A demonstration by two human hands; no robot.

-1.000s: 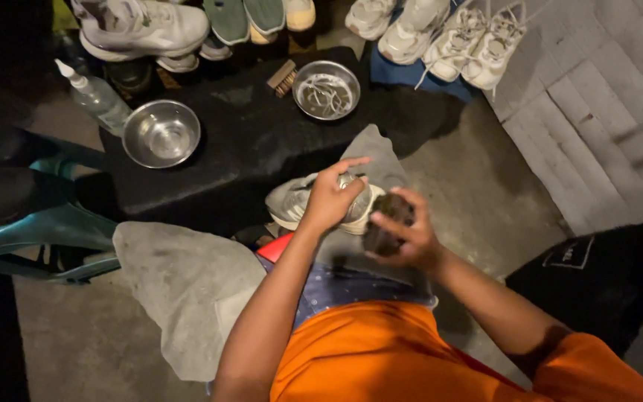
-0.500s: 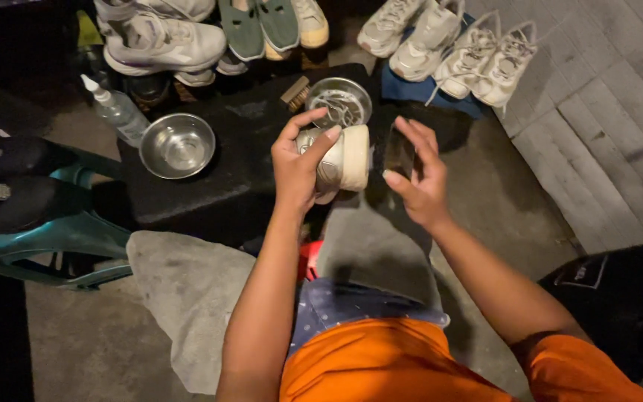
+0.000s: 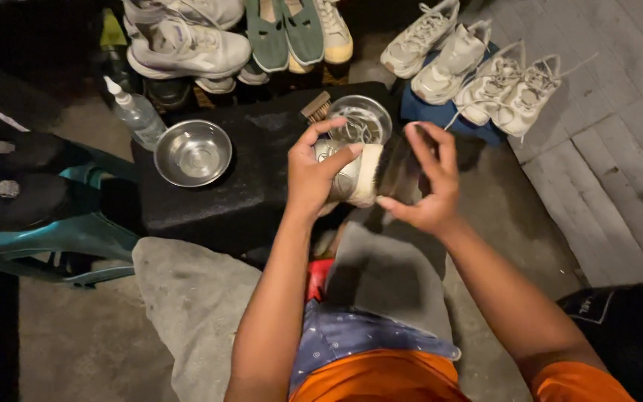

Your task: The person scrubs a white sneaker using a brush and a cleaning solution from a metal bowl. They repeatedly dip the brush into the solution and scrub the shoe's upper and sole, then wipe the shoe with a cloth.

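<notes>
Up close, the left hand (image 3: 314, 175) is wrapped around a pale sneaker (image 3: 351, 173), held in the air just above the near edge of the black mat (image 3: 217, 201), while the right hand (image 3: 427, 186) closes around a dark brush (image 3: 397, 167) pressed against the shoe's heel end. Both hands are full — neither is free to catch anything. My guess at the risk: the shoe hangs right over a metal bowl of liquid (image 3: 360, 120), so a slipping grip or a hard stroke could knock it in or splash the mat. A second, empty-looking metal bowl (image 3: 193, 152) sits to the left, beside one clear squeeze bottle (image 3: 135, 112). Two bowls, then, plus one small wooden brush (image 3: 316, 106) at the bowl's rim. On the blue cloth (image 3: 418, 112) rest four white sneakers (image 3: 478, 78); the row at the top (partly cropped) shows roughly five more shoes (image 3: 262, 33) — exact count unclear.
</notes>
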